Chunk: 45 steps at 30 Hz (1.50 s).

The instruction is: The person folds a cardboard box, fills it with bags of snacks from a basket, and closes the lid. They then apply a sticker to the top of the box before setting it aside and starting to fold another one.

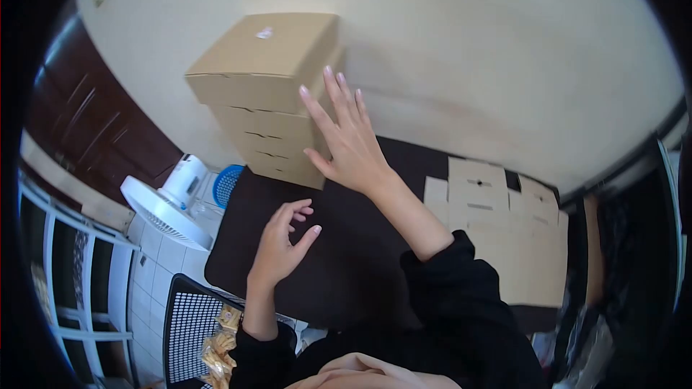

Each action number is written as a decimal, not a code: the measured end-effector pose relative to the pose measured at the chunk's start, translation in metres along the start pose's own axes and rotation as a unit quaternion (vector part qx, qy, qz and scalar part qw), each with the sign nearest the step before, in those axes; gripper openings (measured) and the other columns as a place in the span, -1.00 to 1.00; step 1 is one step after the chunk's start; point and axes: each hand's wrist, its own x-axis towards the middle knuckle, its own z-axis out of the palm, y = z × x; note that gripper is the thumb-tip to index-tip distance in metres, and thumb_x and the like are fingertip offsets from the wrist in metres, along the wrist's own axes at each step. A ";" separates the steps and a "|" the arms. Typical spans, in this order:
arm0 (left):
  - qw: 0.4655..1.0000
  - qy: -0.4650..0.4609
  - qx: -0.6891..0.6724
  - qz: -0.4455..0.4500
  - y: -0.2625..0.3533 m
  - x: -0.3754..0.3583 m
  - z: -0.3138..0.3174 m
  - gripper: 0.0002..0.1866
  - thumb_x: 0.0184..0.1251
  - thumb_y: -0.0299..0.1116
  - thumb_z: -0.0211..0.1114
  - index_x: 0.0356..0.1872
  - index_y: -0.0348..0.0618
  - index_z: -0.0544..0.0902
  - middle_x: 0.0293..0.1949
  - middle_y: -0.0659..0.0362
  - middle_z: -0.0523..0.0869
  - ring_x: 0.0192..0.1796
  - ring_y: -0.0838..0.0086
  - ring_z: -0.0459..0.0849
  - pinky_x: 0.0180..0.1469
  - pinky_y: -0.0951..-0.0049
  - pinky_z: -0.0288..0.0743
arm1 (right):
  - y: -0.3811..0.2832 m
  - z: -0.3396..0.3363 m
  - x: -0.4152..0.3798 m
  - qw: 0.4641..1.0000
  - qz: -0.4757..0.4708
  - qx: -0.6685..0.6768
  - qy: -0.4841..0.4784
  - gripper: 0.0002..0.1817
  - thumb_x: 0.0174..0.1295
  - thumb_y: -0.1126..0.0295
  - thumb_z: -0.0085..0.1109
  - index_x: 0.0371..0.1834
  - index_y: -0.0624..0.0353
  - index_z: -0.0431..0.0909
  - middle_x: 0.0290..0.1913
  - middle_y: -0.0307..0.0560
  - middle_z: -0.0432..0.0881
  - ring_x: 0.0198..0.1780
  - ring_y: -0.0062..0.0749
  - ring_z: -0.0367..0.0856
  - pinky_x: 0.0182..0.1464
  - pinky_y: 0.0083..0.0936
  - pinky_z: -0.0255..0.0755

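Note:
My right hand (347, 137) is raised with its fingers spread, in front of the right side of a stack of brown cardboard boxes (270, 90). It holds nothing, and whether a fingertip touches the boxes I cannot tell. Lower and to the left, my left hand (282, 243) hovers over the dark table (346, 245), fingers bent and apart, with nothing in it. The top box carries a small pale sticker. Flat, unfolded cardboard sheets (519, 252) with slots lie on the right part of the table.
A white fan (169, 205) and a blue basket (226, 184) are left of the table. A black mesh chair (191, 324) at the lower left holds bagged items (218, 353). Behind the table is a pale wall, with a brown door (101, 115) at the left.

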 end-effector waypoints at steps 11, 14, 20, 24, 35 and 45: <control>0.933 -0.290 -0.107 -0.185 -0.035 -0.079 0.243 -0.14 0.19 0.01 0.18 0.28 -0.42 0.02 0.16 -0.21 0.25 0.13 0.10 0.40 0.17 0.27 0.30 | 0.088 -0.187 -0.423 0.788 0.544 -0.287 0.021 -0.25 -0.12 0.26 0.30 0.19 0.25 0.25 0.27 0.29 0.14 0.32 0.16 0.04 0.30 -0.06 -0.03; 0.947 -0.226 -0.130 -0.189 -0.033 -0.076 0.278 -0.17 0.13 -0.12 0.27 0.25 -0.46 0.06 0.00 -0.14 0.38 -0.08 0.23 0.53 -0.10 0.35 0.49 | 0.088 -0.225 -0.468 0.708 0.667 -0.230 -0.012 -0.29 -0.06 0.18 0.28 0.13 0.37 0.28 0.12 0.32 0.30 0.19 0.11 0.26 0.22 -0.19 0.17; 0.977 -0.165 -0.051 -0.121 -0.038 -0.062 0.300 -0.54 0.11 -0.30 0.24 -0.05 -0.39 0.33 -0.16 -0.16 0.56 -0.11 0.05 0.59 -0.03 0.31 0.43 | 0.105 -0.231 -0.489 0.739 0.656 -0.149 0.034 -0.41 -0.06 0.28 0.27 0.03 0.39 0.35 -0.06 0.25 0.47 0.04 0.02 0.43 0.11 -0.30 0.29; 0.984 -0.046 -0.125 -0.116 0.000 -0.074 0.274 -0.68 0.19 -0.43 0.13 -0.06 -0.34 0.33 -0.15 -0.18 0.59 0.00 0.09 0.57 0.02 0.29 0.39 | 0.099 -0.223 -0.487 0.769 0.632 -0.024 0.089 -0.56 -0.04 0.42 0.24 -0.09 0.37 0.36 -0.16 0.12 0.51 -0.06 -0.20 0.45 0.05 -0.40 0.30; 0.832 -0.532 -0.148 -0.047 0.037 -0.179 0.192 -0.50 0.28 -0.14 0.15 0.14 -0.23 0.35 -0.10 0.02 0.62 -0.10 0.36 0.60 0.00 0.43 0.43 | 0.118 -0.271 -0.378 0.922 0.375 -0.081 0.058 -0.70 0.00 0.50 0.19 -0.13 0.18 0.51 -0.17 -0.05 0.58 0.04 -0.24 0.47 0.22 -0.17 0.12; 0.937 -0.273 -0.211 -0.056 0.057 -0.164 0.131 -0.47 0.27 -0.28 0.17 0.20 -0.24 0.25 0.02 0.02 0.51 0.06 0.35 0.50 0.13 0.34 0.34 | 0.143 -0.207 -0.150 0.930 0.117 -0.349 0.029 -0.57 -0.02 0.54 0.07 0.01 0.03 0.47 -0.03 -0.07 0.49 0.13 -0.17 0.36 0.29 0.04 -0.08</control>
